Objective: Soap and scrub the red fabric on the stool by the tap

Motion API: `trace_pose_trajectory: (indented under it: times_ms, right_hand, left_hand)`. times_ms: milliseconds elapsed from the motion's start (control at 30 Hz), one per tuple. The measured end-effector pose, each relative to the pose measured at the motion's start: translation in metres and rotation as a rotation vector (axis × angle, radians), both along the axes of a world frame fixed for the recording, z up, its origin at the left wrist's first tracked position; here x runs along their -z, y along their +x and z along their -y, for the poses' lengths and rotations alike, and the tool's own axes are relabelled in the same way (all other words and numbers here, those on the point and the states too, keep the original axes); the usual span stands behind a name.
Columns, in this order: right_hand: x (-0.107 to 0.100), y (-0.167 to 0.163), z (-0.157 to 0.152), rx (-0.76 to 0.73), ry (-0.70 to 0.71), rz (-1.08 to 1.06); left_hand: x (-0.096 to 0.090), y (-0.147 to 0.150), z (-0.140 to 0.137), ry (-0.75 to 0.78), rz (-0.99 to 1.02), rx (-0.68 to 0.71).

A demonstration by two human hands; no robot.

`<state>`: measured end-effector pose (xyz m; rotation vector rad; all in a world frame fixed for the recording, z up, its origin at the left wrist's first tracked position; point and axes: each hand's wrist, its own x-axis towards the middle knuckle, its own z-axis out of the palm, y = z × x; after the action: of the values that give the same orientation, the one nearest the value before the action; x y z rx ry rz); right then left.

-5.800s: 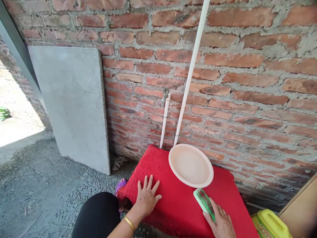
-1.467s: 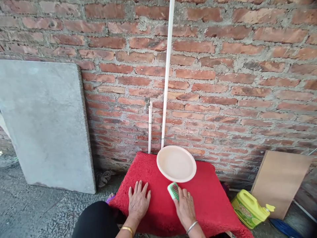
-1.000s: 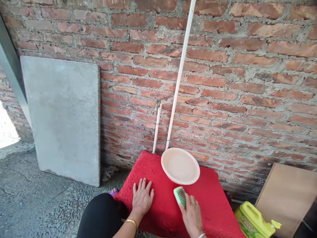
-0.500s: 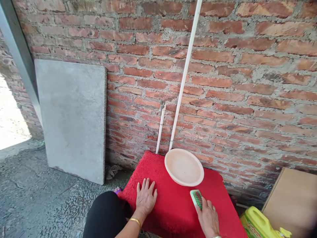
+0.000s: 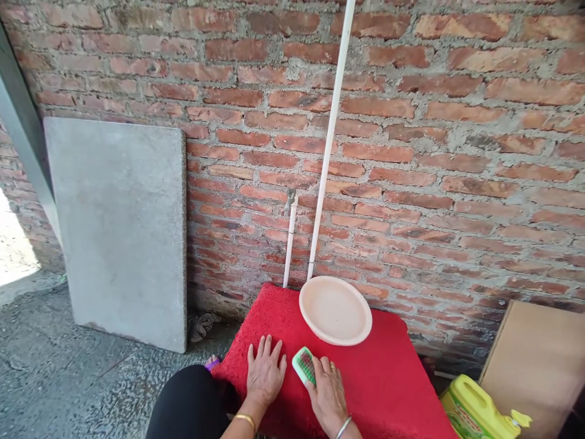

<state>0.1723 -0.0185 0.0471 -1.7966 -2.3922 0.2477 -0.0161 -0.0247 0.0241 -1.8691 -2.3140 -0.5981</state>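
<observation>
My left hand (image 5: 265, 373) lies flat with fingers spread on a red, fuzzy cloth (image 5: 379, 372) that covers a low surface. In my right hand (image 5: 329, 393) is a small white-and-green scrub brush (image 5: 304, 364), gripped by its near end. Its green and reddish bristle side shows. The brush is over the cloth, just right of my left hand; whether it touches the cloth I cannot tell. Behind both hands, a pale pink basin (image 5: 337, 310) sits at the cloth's far edge, with no hand on it.
A brick wall (image 5: 393, 158) rises behind, with a tall white pipe (image 5: 328, 146) and a short pipe with a tap (image 5: 290, 238). At left leans a grey slab (image 5: 119, 231). On the right are a yellow jug (image 5: 475, 408) and a cardboard sheet (image 5: 534, 366).
My right hand has carried the brush leftward across the cloth, close to my left hand. My left hand stays flat on the cloth. The view has shifted slightly.
</observation>
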Motion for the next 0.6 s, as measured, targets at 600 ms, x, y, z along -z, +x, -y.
trace_pose_trajectory:
  times_ms: [600]
  right_hand:
    - [-0.010,0.200,-0.018,0.463,0.260,-0.330]
  left_hand:
    - [-0.036,-0.071,-0.018,-0.140,0.170,-0.221]
